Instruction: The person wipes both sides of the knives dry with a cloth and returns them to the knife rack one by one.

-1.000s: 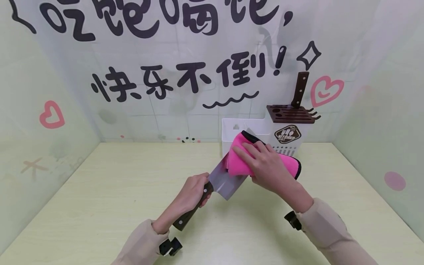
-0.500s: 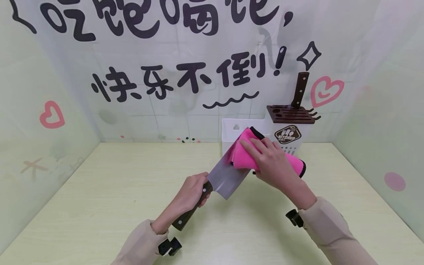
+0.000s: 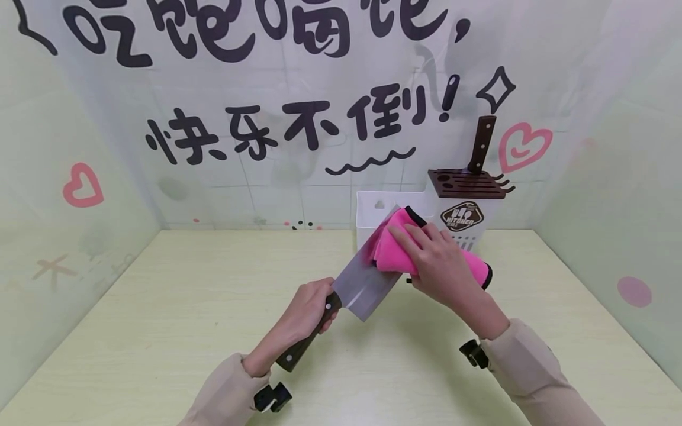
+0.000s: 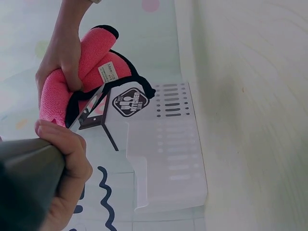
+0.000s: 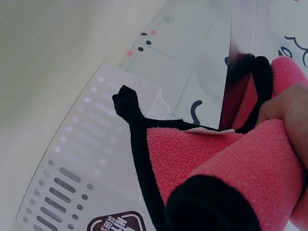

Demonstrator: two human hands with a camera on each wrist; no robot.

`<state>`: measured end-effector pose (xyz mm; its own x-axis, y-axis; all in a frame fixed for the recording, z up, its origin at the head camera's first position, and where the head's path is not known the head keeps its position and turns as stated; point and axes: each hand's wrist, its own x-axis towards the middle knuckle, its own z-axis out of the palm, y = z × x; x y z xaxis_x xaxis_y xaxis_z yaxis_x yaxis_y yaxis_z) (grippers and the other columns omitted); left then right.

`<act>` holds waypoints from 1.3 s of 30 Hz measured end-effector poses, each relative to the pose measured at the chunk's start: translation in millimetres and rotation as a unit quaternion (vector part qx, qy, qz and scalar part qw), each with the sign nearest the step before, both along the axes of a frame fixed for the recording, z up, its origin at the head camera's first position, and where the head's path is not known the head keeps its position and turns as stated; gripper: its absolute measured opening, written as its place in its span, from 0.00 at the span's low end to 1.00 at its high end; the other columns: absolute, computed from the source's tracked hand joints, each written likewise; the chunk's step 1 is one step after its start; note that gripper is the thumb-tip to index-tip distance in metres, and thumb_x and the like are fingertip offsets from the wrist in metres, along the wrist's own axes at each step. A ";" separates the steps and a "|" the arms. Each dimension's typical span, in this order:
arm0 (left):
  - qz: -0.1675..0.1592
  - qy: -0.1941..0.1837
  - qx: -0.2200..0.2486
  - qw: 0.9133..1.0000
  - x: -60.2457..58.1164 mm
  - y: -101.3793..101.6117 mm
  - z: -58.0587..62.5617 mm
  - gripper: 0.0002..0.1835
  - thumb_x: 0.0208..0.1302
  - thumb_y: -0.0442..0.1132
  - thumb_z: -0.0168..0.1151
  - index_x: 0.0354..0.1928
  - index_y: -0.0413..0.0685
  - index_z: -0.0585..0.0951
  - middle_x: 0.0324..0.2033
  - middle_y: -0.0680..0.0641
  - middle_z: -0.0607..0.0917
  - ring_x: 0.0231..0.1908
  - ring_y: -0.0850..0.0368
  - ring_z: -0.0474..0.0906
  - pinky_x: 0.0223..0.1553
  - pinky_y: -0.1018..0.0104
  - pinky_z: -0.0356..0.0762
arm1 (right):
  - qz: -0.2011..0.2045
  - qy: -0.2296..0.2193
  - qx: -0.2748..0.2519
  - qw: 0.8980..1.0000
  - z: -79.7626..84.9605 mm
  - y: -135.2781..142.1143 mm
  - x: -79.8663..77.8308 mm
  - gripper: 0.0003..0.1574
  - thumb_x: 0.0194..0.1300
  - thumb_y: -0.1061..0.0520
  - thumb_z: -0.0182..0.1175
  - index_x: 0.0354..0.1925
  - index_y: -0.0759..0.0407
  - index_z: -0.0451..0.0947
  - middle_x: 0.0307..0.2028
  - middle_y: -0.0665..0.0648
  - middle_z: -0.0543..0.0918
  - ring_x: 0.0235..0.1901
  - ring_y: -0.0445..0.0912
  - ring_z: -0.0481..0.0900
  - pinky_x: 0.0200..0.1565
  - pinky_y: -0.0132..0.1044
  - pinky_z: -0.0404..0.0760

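Table [image 3: 160,319]: left hand [image 3: 308,309] grips cleaver [image 3: 363,286], right hand [image 3: 441,265] cloth [image 3: 391,254].

Pale wood-grain counter [image 3: 213,284]. White plastic holder [image 3: 434,210] stands at its back edge, right of middle; slots and round holes low on the wall, dark KITCHEN label [image 3: 462,216] on front. Brown slotted top [image 3: 466,188] covers the block part, dark curved prongs [image 3: 505,184] stick out right. Brown riveted handle [image 3: 482,144] rises from it, tilted slightly, lower part hidden. Backdrop [image 3: 282,204] behind back edge: black Chinese characters [image 3: 306,107] in two rows, wavy line [image 3: 371,161], four-point star outline, pink smiling heart. Left side panel [image 3: 37,130] has pink heart outline; right panel [image 3: 602,195], mauve oval [image 3: 635,291]. Tiny dots sit just above back edge
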<state>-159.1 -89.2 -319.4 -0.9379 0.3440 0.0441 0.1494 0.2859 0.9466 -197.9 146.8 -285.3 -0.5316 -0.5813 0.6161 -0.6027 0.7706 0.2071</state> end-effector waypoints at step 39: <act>0.008 0.004 -0.001 1.000 -0.1 1.1 -0.9 0.15 0.62 0.33 0.31 0.25 0.36 0.68 0.13 0.43 0.72 0.08 0.59 0.65 0.10 0.69 0.66 | 0.025 0.048 0.048 0.997 -10.4 -14.4 15.0 0.43 0.35 0.58 0.70 0.54 0.58 0.68 0.45 0.61 0.76 0.37 0.55 0.72 0.34 0.45 0.76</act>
